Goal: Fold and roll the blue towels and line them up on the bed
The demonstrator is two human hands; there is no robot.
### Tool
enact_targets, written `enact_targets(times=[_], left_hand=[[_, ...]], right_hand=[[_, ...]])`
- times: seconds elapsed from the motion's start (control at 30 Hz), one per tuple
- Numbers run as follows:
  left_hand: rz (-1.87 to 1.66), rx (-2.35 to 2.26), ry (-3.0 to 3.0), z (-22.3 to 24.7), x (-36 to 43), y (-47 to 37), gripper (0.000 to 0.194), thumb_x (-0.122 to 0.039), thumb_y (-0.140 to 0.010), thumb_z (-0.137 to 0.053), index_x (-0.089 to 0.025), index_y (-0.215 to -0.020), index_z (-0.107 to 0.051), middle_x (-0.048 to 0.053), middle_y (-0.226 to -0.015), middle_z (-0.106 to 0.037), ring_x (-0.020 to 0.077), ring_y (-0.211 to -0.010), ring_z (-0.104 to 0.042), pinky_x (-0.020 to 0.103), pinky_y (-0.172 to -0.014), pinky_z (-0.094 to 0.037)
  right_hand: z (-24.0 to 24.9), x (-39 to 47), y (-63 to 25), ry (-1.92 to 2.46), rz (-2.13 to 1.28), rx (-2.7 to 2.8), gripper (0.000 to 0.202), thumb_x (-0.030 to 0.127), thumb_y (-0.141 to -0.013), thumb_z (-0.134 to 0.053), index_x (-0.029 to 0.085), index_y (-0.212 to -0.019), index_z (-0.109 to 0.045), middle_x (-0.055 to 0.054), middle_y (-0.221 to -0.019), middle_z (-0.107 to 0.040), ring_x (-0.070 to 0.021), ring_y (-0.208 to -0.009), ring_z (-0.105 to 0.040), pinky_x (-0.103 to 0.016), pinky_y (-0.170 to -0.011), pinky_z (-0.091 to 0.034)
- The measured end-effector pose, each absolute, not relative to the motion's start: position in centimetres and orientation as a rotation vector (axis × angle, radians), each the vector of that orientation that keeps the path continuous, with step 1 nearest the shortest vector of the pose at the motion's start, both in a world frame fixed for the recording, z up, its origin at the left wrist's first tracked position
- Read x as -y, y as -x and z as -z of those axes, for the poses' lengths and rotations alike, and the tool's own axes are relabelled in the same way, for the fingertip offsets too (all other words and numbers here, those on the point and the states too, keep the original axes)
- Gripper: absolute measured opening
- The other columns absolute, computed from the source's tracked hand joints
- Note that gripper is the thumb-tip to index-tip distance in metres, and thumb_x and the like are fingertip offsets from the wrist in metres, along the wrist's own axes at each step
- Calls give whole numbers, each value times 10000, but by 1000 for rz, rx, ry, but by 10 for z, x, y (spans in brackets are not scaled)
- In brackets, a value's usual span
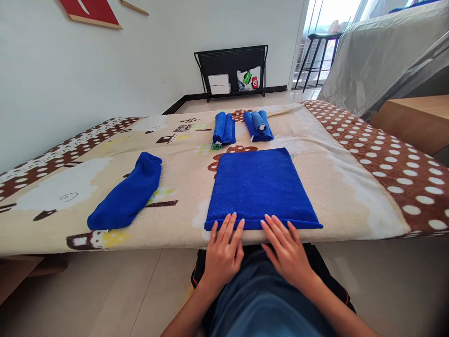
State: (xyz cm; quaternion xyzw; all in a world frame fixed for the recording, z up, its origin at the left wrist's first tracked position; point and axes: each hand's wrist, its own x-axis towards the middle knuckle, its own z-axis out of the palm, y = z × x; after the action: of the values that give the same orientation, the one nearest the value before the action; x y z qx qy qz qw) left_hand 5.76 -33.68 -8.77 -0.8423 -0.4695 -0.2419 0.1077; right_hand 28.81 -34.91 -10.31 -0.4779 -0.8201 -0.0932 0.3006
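Note:
A blue towel [261,185] lies spread flat on the patterned blanket [185,187], its near edge turned over into a narrow strip. The fingertips of my left hand [224,250] rest on that strip left of its middle, fingers stretched out. My right hand [286,248] touches the strip farther right, its fingers likewise extended. Beyond the towel are rolled blue towels in two groups, one at the left [224,128] with a green roll end showing, one at the right [258,125] with a roll on top. A crumpled blue cloth [128,194] lies at the left.
Past the blanket's far edge, a black rack [231,61] by the wall holds white boxes [219,84] and a printed bag [249,79]. A black stool [324,36] and a plastic-covered piece of furniture [382,56] are at the back right. A wooden surface [421,108] borders the right side.

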Motion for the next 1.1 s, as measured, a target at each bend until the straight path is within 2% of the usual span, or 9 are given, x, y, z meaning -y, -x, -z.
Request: enact_targets(times=[0.13,0.23,0.37,0.53,0.63,0.73,0.97,1.1], left_hand=[[812,1415,2369,95,337,-27,655,-144,-940,-514,-217,-1563,-326,141,-1509,-500,283,-1410,-473,581,-1249,-94],[850,1369,2333,96,336,-14,601,-114,-934,-518,-227,-1514,-407,128,-1428,-590,264,-1301,-589,595,-1239,-7],[852,1333,2320,91,327,-11,500,-87,-919,-512,-218,-1402,-532,109,-1353,-655,231,-1215,-647,499,-1226,-117],[924,1388,2330,80,314,-4,375,-106,-930,-510,-253,-1256,-624,73,-1234,-714,233,-1159,-651,483,-1139,-227],[1013,1429,2305,76,309,6,273,-153,-932,-565,-270,-1150,-680,66,-1144,-715,246,-1130,-630,461,-1047,-307],[1046,1472,2373,71,305,18,219,-199,-949,-585,-281,-1122,-692,54,-1085,-710,238,-1084,-620,425,-976,-354],[969,1387,2484,60,306,37,222,-195,-972,-567,-310,-1118,-690,25,-1047,-727,229,-1069,-607,409,-957,-340],[882,1394,2544,50,317,38,218,-204,-979,-552,-308,-1118,-684,31,-1061,-718,232,-1089,-600,407,-970,-334]], right_hand=[[120,348,-342,1257,294,2121,698,205,-962,-547,239,-1597,-257,-72,-1494,-510,-236,-1409,-467,-431,-1210,-293],[126,347,-368,1197,311,2091,688,161,-934,-571,246,-1571,-325,-77,-1470,-538,-246,-1374,-509,-431,-1149,-381],[122,344,-378,1267,368,1936,614,135,-892,-627,290,-1468,-481,-50,-1357,-640,-258,-1283,-589,-453,-1096,-381],[114,339,-385,1386,364,1764,318,229,-882,-681,321,-1187,-688,-27,-1247,-689,-269,-1184,-623,-459,-1030,-371],[112,336,-393,1397,284,1729,236,280,-892,-687,320,-1122,-721,-41,-1209,-674,-250,-1120,-628,-446,-994,-404],[112,334,-401,1387,223,1701,180,319,-904,-684,314,-1076,-738,-40,-1137,-676,-228,-1053,-630,-433,-973,-422],[100,328,-423,1333,194,1824,121,347,-911,-686,342,-1010,-755,-22,-1122,-679,-229,-1083,-614,-431,-966,-406],[84,330,-438,1300,97,1957,149,424,-932,-639,344,-978,-756,-21,-1159,-667,-237,-1112,-598,-438,-984,-398]])
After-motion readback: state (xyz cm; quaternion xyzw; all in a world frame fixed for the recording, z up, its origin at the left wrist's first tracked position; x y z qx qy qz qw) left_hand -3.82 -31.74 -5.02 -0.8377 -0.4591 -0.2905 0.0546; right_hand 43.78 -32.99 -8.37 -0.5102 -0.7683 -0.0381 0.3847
